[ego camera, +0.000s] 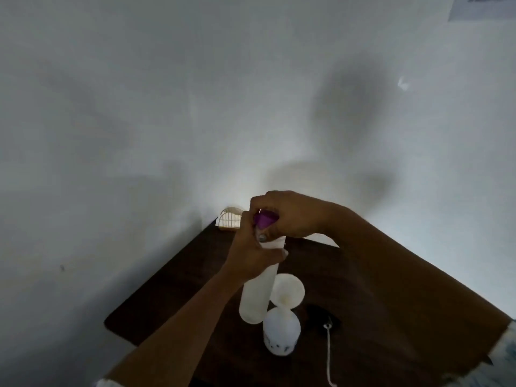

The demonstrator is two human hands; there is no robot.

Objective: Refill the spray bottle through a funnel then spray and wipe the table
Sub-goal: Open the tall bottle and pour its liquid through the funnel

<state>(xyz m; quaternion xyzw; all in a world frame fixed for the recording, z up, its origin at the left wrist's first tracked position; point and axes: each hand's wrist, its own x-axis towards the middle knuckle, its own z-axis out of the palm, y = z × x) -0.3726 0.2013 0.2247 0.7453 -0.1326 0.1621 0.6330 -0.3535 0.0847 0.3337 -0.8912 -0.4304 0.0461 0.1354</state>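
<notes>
Dark brown wooden table (173, 289), set against a pale wall: it carries the items below and would take any spill. Tall white cylindrical plastic bottle (255, 297), held tilted in the air above the table, its base hanging just beside the funnel. Risk, as I judge it: once the top is off, a tilt this steep could send liquid out before the mouth is over the funnel, and the swinging base could knock the funnel askew. Squat white translucent spray bottle (282, 331), standing upright on the table near its front, spray head off. It looks light, and a knock could tip it over. Wide cream plastic funnel (289, 289), seated in the spray bottle's neck and leaning slightly, so a fast pour might overflow its rim. Left hand (251, 255): closed, its fingers wrapped round the tall bottle's upper part. Right hand (290, 216): closed, its fingers curled over the small purple cap (264, 220), apparently to twist it. A loosened cap could slip from those fingers and fall to the table or floor.
</notes>
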